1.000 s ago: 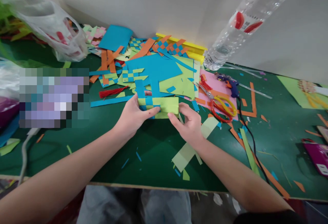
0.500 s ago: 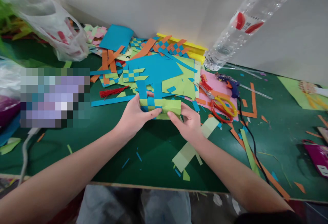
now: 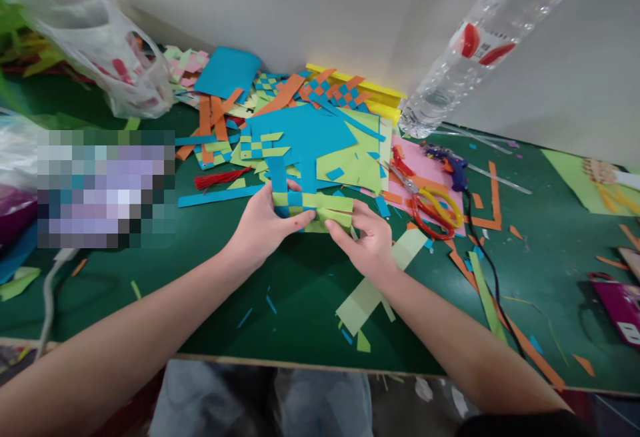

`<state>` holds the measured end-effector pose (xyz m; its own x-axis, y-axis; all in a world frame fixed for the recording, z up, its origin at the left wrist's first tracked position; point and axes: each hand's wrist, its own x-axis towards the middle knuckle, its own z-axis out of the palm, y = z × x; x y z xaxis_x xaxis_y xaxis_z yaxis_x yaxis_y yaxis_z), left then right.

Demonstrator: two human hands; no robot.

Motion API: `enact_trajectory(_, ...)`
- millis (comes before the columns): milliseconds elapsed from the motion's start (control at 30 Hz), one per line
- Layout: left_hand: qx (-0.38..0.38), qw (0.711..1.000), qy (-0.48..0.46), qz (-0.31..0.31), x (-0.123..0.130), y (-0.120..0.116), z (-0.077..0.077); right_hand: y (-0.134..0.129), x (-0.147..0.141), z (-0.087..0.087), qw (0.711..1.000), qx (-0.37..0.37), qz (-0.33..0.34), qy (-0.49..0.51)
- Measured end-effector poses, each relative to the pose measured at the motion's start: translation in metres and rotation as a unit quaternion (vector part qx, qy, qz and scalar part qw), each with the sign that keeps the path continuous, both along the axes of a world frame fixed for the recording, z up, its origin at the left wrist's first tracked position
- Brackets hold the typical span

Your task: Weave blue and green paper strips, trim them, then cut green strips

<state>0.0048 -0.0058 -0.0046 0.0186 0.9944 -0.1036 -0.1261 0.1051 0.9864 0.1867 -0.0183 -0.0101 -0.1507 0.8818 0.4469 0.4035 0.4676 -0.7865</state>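
Note:
Between my two hands is a small weave of paper strips [image 3: 295, 201], light green ones crossing blue ones in a checked pattern. Two blue strip ends stick up from it, away from me. My left hand [image 3: 273, 220] is closed on its left part, with the thumb laid across the front. With thumb and fingers, my right hand [image 3: 367, 233] pinches the loose light green ends on the right. A narrow gap shows between the green strips there. The fingers behind the weave are mostly hidden.
Coloured paper scraps [image 3: 310, 130] pile up behind my hands. Scissors [image 3: 425, 200] with red and yellow handles lie right, beside a blue glue gun [image 3: 453, 167] with a black cord. A clear bottle [image 3: 475, 50] stands at back right, a plastic bag [image 3: 125, 70] at back left.
The light green strips at the right end have parted slightly, opening a gap between them. Both hands stay in nearly the same place.

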Motion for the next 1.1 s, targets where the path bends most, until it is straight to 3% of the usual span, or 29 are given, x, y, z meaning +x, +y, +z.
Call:
enact_trajectory(300,-0.002,1.000,0.028,0.004,-0.0009,0.0006,-0.0023,-0.0006,-0.0011,0.0021,1.000,0.004,-0.029,-0.006)
enact_trajectory(600,-0.003,1.000,0.021,0.000,0.0000,0.0001,0.0002,0.0001,0.0006,0.0015,0.999,-0.050,0.001,0.009)
enact_trajectory(1100,0.005,1.000,0.020,0.001,-0.0016,0.0003,-0.0017,0.0014,0.0003,-0.0028,0.999,-0.032,0.022,0.023)
